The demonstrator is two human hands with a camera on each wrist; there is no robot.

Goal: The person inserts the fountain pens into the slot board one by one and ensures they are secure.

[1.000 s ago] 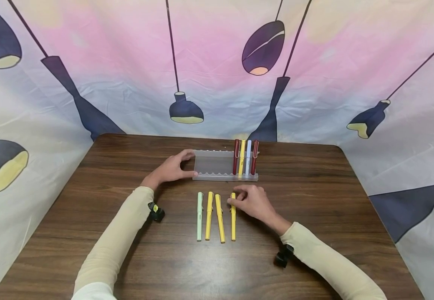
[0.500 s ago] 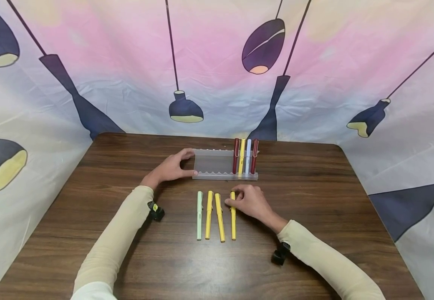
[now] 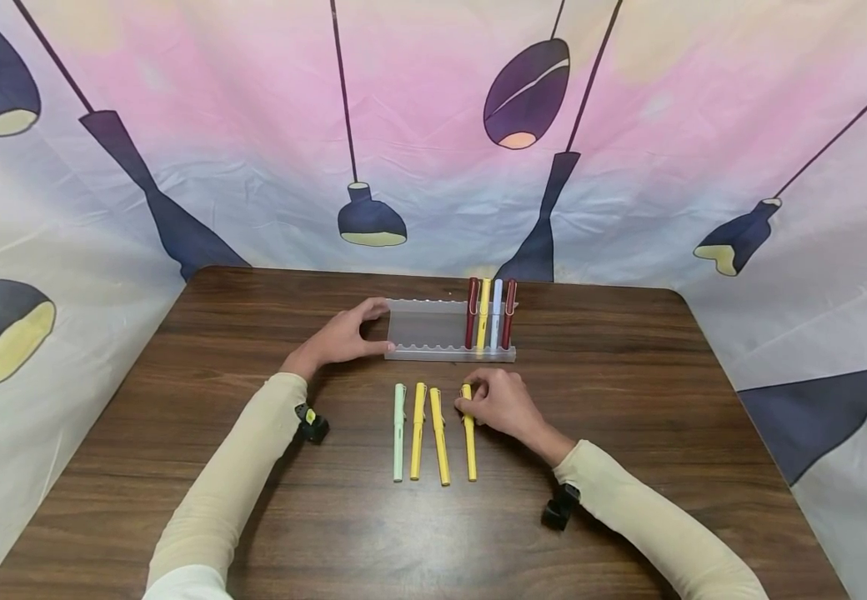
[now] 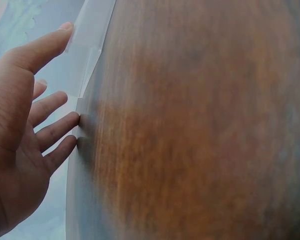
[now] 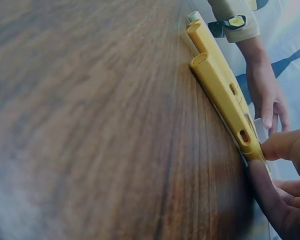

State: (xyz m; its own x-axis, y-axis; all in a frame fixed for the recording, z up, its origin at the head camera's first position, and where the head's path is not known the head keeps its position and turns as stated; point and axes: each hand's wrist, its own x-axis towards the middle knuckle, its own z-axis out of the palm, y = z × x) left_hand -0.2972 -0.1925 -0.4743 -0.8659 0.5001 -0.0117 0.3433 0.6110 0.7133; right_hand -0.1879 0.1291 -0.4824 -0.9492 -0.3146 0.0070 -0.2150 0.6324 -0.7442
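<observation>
My left hand (image 3: 339, 337) holds the left end of a clear pen rack (image 3: 428, 325), thumb at its front corner and index finger toward the back. In the left wrist view the thumb touches the clear plastic (image 4: 90, 30) while the other fingers are spread. My right hand (image 3: 504, 402) pinches the clip end of the rightmost yellow pen (image 3: 469, 446) between thumb and fingers. That pen (image 5: 219, 95) lies along the tabletop in the right wrist view. Left of it lie two more yellow pens (image 3: 440, 437) and a mint green pen (image 3: 399, 433).
At the rack's right side stand two dark red pens (image 3: 509, 317), a yellow pen (image 3: 483, 321) and a pale lavender pen (image 3: 496, 321). The wooden table (image 3: 328, 517) backs onto a printed cloth (image 3: 441, 167) with lamp drawings.
The lower end of the pinched yellow pen has swung slightly right, so it lies at a small slant. My right hand has shifted only a little. The left hand keeps its place.
</observation>
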